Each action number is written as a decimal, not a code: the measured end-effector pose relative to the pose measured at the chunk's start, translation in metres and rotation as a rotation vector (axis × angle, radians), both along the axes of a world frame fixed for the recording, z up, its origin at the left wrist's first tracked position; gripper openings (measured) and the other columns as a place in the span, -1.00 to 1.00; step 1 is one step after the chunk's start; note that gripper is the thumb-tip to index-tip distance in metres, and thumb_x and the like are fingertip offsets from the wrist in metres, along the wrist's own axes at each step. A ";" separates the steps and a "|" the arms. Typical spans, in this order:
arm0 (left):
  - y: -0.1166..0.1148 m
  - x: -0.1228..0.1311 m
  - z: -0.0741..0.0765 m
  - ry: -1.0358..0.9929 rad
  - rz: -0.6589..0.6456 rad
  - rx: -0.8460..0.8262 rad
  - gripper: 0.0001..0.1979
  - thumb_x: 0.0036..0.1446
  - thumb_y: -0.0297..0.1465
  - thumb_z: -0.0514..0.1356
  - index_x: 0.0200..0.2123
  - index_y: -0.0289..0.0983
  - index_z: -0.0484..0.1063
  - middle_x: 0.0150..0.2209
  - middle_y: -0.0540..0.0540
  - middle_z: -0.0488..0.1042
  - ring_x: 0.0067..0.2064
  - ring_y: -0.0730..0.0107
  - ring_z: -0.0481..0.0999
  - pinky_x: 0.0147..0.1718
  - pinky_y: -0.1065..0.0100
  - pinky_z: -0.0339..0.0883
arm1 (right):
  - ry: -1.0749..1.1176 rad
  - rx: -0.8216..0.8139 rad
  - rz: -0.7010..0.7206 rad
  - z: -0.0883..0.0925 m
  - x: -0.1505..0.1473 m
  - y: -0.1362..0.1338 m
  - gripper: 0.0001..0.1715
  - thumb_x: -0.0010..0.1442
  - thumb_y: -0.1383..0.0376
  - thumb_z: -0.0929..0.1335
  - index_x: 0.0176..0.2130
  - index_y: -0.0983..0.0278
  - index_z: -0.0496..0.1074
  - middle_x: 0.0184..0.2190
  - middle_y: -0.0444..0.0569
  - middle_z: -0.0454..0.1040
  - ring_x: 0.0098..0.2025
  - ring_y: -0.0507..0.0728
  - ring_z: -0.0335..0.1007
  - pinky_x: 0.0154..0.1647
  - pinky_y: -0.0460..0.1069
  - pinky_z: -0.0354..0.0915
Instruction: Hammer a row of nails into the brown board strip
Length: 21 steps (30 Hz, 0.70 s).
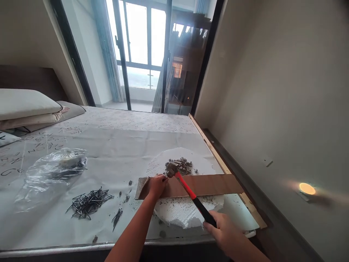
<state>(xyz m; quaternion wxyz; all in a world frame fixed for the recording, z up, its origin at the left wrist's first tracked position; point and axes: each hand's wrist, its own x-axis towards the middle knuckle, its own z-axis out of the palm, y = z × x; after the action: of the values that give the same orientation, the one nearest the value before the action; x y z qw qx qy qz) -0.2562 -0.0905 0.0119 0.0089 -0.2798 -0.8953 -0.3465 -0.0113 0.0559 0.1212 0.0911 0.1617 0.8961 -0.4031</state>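
Note:
My right hand is wrapped round the black lower grip of a hammer with a red and black handle. The hammer's head is up by the far edge of a brown board, close to my left fingertips. My left hand rests on the board's left part with its fingers pinched; what is between them is too small to make out. Under the board lies a white foam slab. Grey rubble is heaped on the slab just beyond the board.
A pile of nails and a small bundle of nails lie left on the covered mattress. Behind them is a clear plastic bag. A wooden strip runs along the right edge, near the wall. Pillows are stacked far left.

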 end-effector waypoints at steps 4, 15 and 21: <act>-0.001 -0.002 -0.005 -0.015 0.011 -0.004 -0.83 0.02 -0.38 0.09 -0.50 -0.26 0.46 -0.41 -0.07 0.49 -0.33 0.38 0.40 -0.34 0.41 0.15 | 0.080 0.024 0.015 0.003 -0.010 -0.005 -0.73 0.13 0.14 0.14 -0.47 0.26 0.18 -0.57 -0.16 0.20 -0.50 0.04 0.09 -0.48 -0.06 0.01; -0.006 0.000 -0.010 -0.031 0.035 -0.039 -0.83 -0.01 -0.38 0.09 -0.48 -0.25 0.48 -0.36 -0.10 0.50 -0.30 0.33 0.41 -0.30 0.37 0.15 | 0.086 0.075 0.062 -0.002 -0.022 -0.012 -0.74 0.12 0.18 0.14 -0.40 0.30 0.25 -0.51 -0.07 0.33 -0.44 0.10 0.19 -0.43 -0.04 0.06; -0.006 0.000 -0.006 -0.040 0.027 -0.075 -0.81 0.00 -0.41 0.07 -0.45 -0.26 0.49 -0.35 -0.11 0.51 -0.28 0.32 0.42 -0.30 0.37 0.16 | 0.010 0.070 0.054 -0.015 -0.027 -0.016 -0.85 0.07 0.28 0.16 -0.49 0.28 0.19 -0.50 -0.07 0.32 -0.43 0.08 0.17 -0.42 -0.05 0.04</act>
<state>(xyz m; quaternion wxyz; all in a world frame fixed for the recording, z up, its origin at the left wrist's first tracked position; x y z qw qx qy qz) -0.2565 -0.0968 0.0062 -0.0149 -0.2609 -0.9113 -0.3182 -0.0382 0.0399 0.1058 0.0916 0.1382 0.9142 -0.3697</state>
